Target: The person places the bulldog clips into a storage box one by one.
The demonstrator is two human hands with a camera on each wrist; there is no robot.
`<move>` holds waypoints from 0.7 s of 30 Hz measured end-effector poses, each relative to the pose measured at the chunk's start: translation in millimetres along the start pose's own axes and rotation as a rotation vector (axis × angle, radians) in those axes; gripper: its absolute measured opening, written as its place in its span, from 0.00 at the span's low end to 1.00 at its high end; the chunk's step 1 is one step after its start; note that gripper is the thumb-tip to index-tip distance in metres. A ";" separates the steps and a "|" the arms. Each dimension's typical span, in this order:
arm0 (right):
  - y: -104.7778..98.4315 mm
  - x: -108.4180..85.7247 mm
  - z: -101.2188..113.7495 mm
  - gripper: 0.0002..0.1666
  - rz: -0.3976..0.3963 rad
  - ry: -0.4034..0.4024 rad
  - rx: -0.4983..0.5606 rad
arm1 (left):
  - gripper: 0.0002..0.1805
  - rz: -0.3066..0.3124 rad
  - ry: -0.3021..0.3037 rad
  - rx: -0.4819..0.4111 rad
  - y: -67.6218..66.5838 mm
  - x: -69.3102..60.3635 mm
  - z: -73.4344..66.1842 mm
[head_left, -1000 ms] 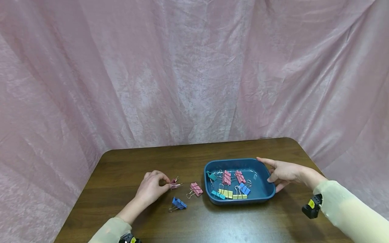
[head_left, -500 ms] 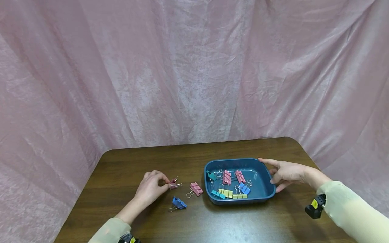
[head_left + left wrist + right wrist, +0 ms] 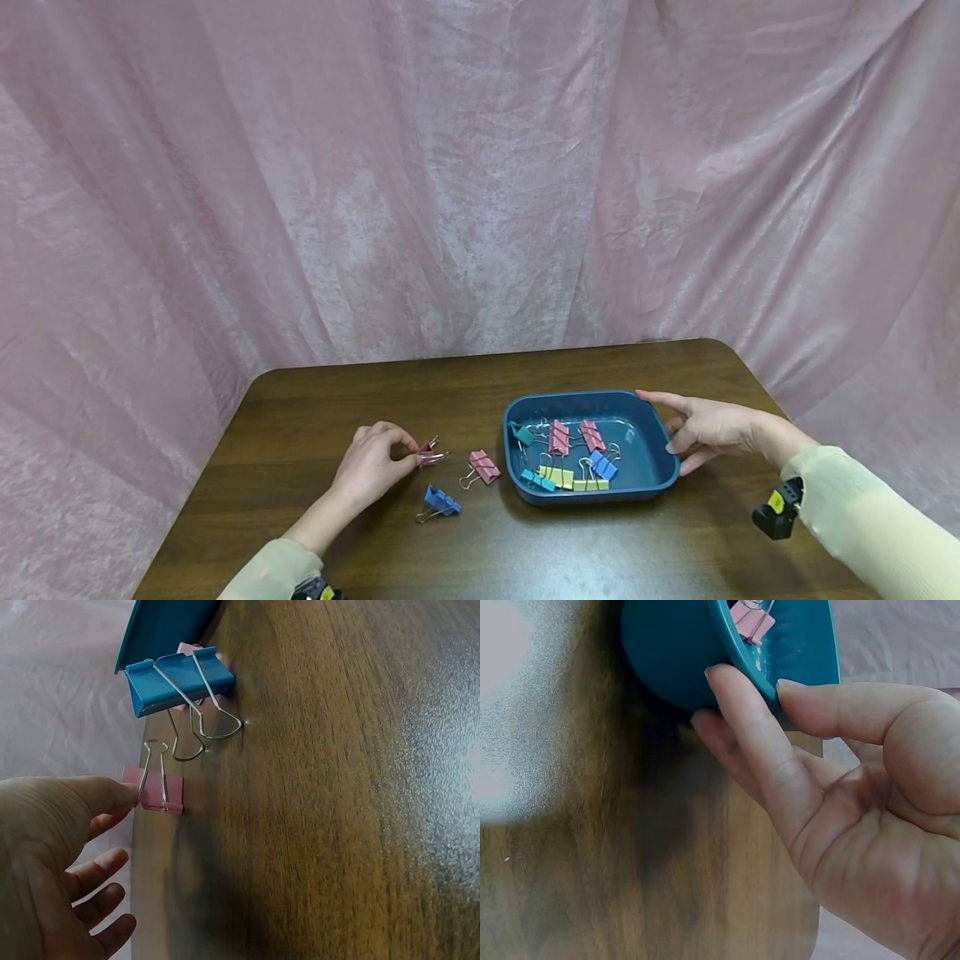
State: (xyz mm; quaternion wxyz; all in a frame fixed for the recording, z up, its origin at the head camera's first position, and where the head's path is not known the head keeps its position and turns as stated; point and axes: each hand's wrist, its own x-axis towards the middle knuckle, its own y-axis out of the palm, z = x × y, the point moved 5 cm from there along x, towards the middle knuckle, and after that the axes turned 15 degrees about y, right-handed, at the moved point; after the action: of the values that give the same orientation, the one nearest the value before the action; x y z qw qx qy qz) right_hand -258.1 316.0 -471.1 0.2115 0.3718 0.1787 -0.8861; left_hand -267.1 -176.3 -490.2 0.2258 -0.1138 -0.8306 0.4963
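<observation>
My left hand (image 3: 375, 463) pinches a pink binder clip (image 3: 431, 457) between thumb and forefinger, low over the table. In the left wrist view, the thumb tip is at the pink body, and the clip's wire handles point upward. A blue binder clip (image 3: 442, 502) and another pink binder clip (image 3: 484, 467) lie on the table beside this hand. My right hand (image 3: 708, 429) holds the right end of a dark blue tray (image 3: 637, 495). In the right wrist view, its digits touch the tray's rim and outer wall; some fingers are partly hidden.
Inside the tray lie several binder clips: pink (image 3: 558, 438), yellow (image 3: 592, 484), blue (image 3: 603, 466) and teal (image 3: 538, 480). The brown wooden table (image 3: 330, 392) has rounded far corners. A pink curtain (image 3: 450, 183) hangs behind it.
My right hand has shifted slightly to the right along the tray's end, its tips drawing back toward the rim. The left hand stays nearly still with its pink binder clip.
</observation>
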 end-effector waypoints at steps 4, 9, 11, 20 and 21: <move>-0.2 1.4 -0.5 0.64 0.024 -0.005 0.013 | 0.07 -0.003 0.001 -0.001 0.9 -0.8 0.9; -1.2 2.9 -1.5 0.63 0.059 -0.016 0.032 | 0.07 -0.003 0.000 0.000 2.4 -0.7 2.2; -2.1 3.2 -1.9 0.63 0.062 -0.019 0.036 | 0.07 -0.001 0.000 0.000 2.6 -0.7 2.3; -3.4 3.2 -1.8 0.62 0.069 -0.028 0.037 | 0.07 -0.002 0.008 0.004 0.7 -0.1 1.6; -3.5 3.2 -1.7 0.62 0.068 -0.028 0.037 | 0.07 -0.003 0.009 0.005 0.6 -0.1 1.7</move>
State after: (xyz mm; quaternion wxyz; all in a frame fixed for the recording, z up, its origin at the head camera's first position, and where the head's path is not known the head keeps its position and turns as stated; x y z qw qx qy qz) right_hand -260.9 319.0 -474.0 0.2371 0.3693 0.1467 -0.8865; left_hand -267.9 -177.3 -491.5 0.2306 -0.1141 -0.8284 0.4976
